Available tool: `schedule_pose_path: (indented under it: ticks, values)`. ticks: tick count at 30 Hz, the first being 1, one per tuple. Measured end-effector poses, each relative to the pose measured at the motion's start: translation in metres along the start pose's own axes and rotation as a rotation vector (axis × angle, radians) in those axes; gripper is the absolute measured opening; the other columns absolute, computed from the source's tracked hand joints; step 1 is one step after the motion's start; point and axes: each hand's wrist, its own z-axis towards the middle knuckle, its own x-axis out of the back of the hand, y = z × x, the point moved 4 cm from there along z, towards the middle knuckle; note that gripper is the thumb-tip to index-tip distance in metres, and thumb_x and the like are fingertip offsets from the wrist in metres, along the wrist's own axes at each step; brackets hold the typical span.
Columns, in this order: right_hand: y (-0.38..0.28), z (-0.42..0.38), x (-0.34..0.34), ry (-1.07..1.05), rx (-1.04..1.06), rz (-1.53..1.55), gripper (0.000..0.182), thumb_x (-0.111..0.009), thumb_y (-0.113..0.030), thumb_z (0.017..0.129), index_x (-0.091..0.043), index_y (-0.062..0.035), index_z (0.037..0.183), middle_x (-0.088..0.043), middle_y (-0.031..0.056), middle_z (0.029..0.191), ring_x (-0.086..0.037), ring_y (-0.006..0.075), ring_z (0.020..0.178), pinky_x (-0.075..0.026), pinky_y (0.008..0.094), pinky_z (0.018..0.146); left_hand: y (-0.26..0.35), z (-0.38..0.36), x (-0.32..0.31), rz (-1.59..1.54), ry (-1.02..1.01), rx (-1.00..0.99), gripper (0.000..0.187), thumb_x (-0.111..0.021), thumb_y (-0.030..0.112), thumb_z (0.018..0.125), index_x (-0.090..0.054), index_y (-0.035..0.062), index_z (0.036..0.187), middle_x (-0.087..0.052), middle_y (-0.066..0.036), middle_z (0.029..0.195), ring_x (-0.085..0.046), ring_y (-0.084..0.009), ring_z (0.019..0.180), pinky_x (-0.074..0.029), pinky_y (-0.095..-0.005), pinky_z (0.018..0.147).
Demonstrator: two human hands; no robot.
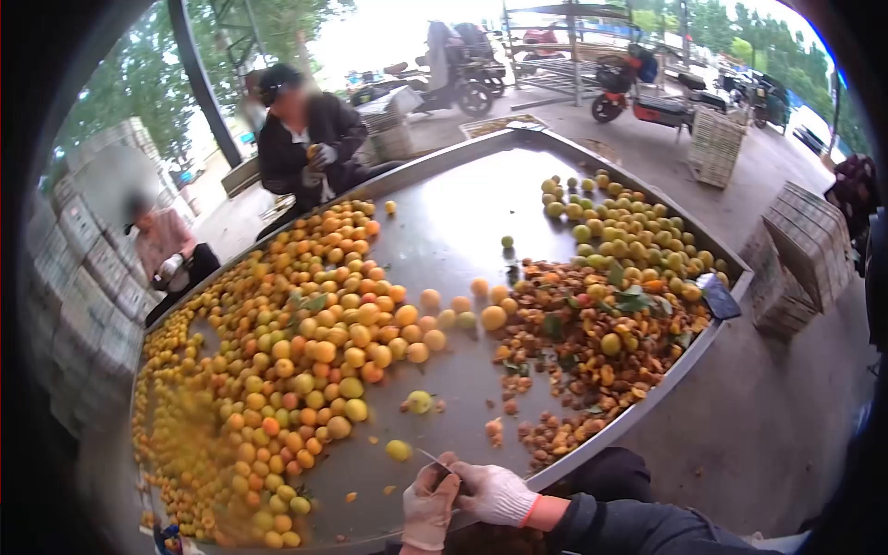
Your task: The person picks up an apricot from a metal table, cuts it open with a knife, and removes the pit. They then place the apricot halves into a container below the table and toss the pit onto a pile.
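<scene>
My gloved left hand (429,507) and gloved right hand (500,494) meet at the table's near edge, fingertips together. A thin knife (431,458) sticks out between them, its blade pointing up and left; it appears held in my right hand. My left hand is closed, and whatever it grips is hidden by the fingers. Just beyond the blade tip is a yellow-green apricot (399,450). Another apricot (419,401) sits farther up the metal table (453,199). To the left spreads a large heap of orange-yellow apricots (314,351).
On the right are pits and scraps (592,342), with greenish apricots (638,231) behind. A dark phone-like object (720,296) lies at the right rim. Two people (305,139) sit along the far left side. Crates (800,245) stand on the floor at right.
</scene>
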Motion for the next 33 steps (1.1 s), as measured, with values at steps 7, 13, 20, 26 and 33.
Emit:
schedule_pose_path:
  ticks: [7, 13, 20, 26, 33]
  values:
    - [-0.003, 0.001, -0.006, -0.022, 0.043, -0.005, 0.037, -0.061, -0.034, 0.084, -0.057, -0.0124, 0.114, -0.068, 0.0139, 0.091, -0.065, 0.0357, 0.085, -0.052, 0.0435, 0.074, 0.011, -0.005, -0.001, -0.186, 0.089, -0.002, 0.016, -0.066, -0.001, 0.086, -0.070, -0.0016, 0.102, -0.070, -0.008, 0.095, -0.064, -0.0126, 0.083, -0.052, -0.0228, 0.078]
    - [-0.006, 0.003, -0.007, -0.009, 0.029, 0.065, 0.045, -0.072, -0.025, 0.078, -0.059, -0.0043, 0.115, -0.069, 0.0154, 0.090, -0.069, 0.0287, 0.082, -0.053, 0.0361, 0.073, 0.021, -0.010, 0.006, -0.208, 0.166, -0.050, 0.012, -0.069, -0.002, 0.084, -0.071, -0.0010, 0.096, -0.071, -0.010, 0.093, -0.065, -0.0137, 0.080, -0.053, -0.0239, 0.077]
    - [-0.007, 0.005, -0.009, -0.121, 0.002, 0.075, 0.035, -0.069, -0.023, 0.082, -0.060, -0.0031, 0.109, -0.065, 0.0164, 0.082, -0.064, 0.0249, 0.075, -0.050, 0.0345, 0.071, 0.028, -0.005, 0.017, -0.276, 0.191, -0.143, 0.010, -0.069, 0.000, 0.085, -0.071, -0.0014, 0.094, -0.071, -0.010, 0.091, -0.065, -0.0137, 0.079, -0.053, -0.0244, 0.075]
    - [-0.005, 0.001, -0.008, -0.075, 0.041, 0.069, 0.035, -0.068, -0.034, 0.082, -0.060, -0.0077, 0.103, -0.065, 0.0175, 0.084, -0.064, 0.0368, 0.080, -0.051, 0.0414, 0.071, 0.027, -0.011, 0.004, -0.256, 0.065, 0.046, 0.014, -0.070, 0.006, 0.086, -0.071, -0.0015, 0.098, -0.071, -0.009, 0.090, -0.065, -0.0134, 0.080, -0.052, -0.0224, 0.075]
    - [-0.002, 0.001, -0.012, -0.102, 0.029, 0.030, 0.033, -0.067, -0.034, 0.082, -0.061, -0.0094, 0.104, -0.065, 0.0167, 0.084, -0.064, 0.0359, 0.081, -0.051, 0.0411, 0.071, 0.031, -0.010, 0.015, -0.355, 0.172, -0.126, 0.019, -0.074, 0.017, 0.084, -0.071, -0.0005, 0.093, -0.071, -0.011, 0.088, -0.066, -0.0183, 0.080, -0.053, -0.0296, 0.079]
